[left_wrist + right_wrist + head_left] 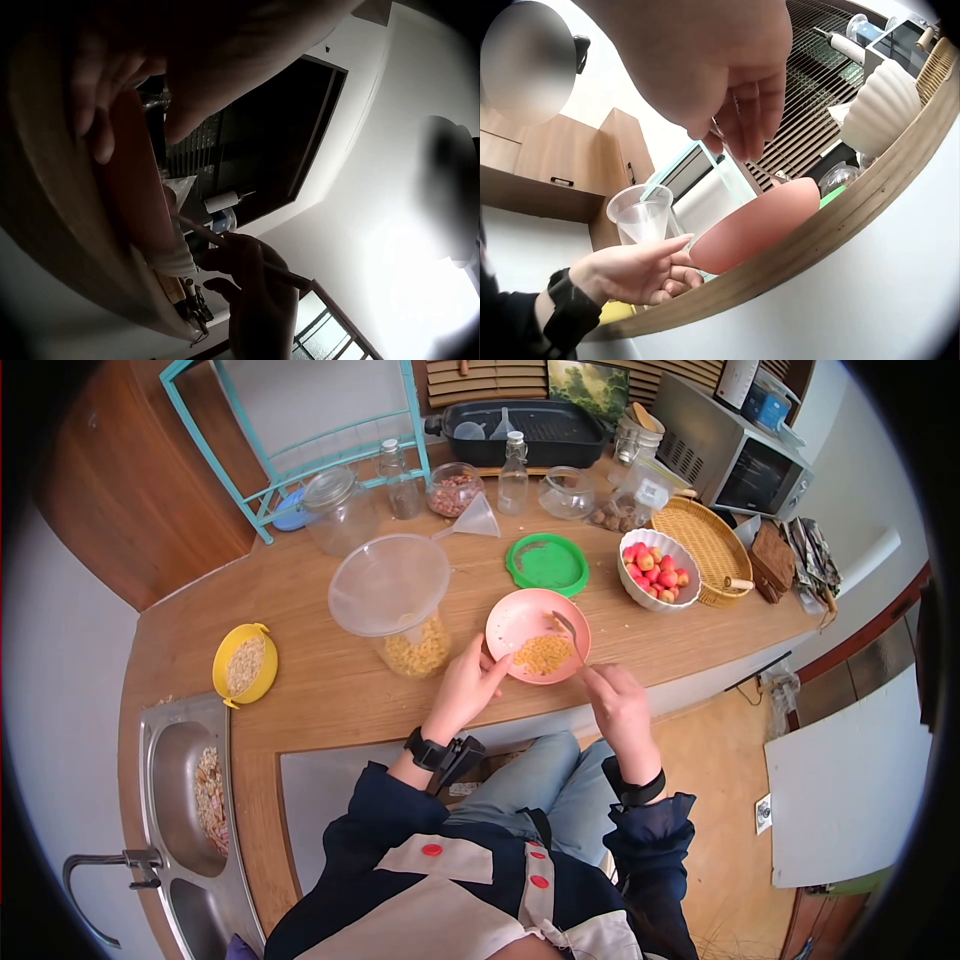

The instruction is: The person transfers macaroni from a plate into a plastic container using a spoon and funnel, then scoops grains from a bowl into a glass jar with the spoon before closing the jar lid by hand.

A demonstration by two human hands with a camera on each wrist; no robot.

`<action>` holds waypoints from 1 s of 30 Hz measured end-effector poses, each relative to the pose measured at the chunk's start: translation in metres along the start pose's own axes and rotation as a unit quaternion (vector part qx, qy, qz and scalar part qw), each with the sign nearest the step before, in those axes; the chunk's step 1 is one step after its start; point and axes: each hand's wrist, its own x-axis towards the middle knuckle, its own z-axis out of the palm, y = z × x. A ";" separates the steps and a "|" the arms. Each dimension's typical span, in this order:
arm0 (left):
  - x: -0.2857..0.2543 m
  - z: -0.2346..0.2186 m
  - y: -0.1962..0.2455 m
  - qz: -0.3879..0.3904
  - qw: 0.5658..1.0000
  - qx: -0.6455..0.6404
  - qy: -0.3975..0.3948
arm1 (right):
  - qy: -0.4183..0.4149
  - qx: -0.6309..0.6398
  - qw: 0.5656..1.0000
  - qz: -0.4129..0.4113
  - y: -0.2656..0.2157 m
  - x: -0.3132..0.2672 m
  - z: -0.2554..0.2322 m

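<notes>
Two hands work at one pink bowl in the centre of the head view; it holds many small yellow pieces, too many to count. The left hand grips its rim between thumb and fingers, while the right hand pinches one metal utensil that dips into it. Left of the bowl stands one wide-rimmed clear container with more yellow pieces; above it lies one green lid, at right one white bowl of red fruits, at far left one yellow bowl of pale flakes, and along the top two glass bottles. In the dark left wrist view, one hand fills the top at the pink bowl's edge, the other holds the utensil at lower centre. The right wrist view shows both hands again, the pink bowl lying between them, right of centre.
</notes>
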 end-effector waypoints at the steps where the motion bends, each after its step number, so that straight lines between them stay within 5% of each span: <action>1: 0.002 0.001 0.002 -0.010 1.000 -0.012 -0.004 | 0.001 -0.001 1.000 0.001 0.000 -0.001 -0.002; 9: 0.015 0.007 -0.014 -0.006 1.000 -0.025 0.006 | -0.058 0.016 0.993 -0.098 -0.014 -0.001 -0.020; 15: 0.015 0.007 -0.016 -0.010 0.999 -0.037 0.009 | -0.041 -0.014 0.998 -0.051 0.003 0.008 0.000; 25: 0.017 0.006 -0.014 -0.030 0.995 -0.093 0.013 | -0.098 0.080 0.986 -0.109 -0.014 -0.005 -0.030; 30: 0.016 0.006 -0.010 -0.003 0.994 -0.107 0.019 | -0.062 -0.030 0.994 -0.086 -0.001 0.002 -0.033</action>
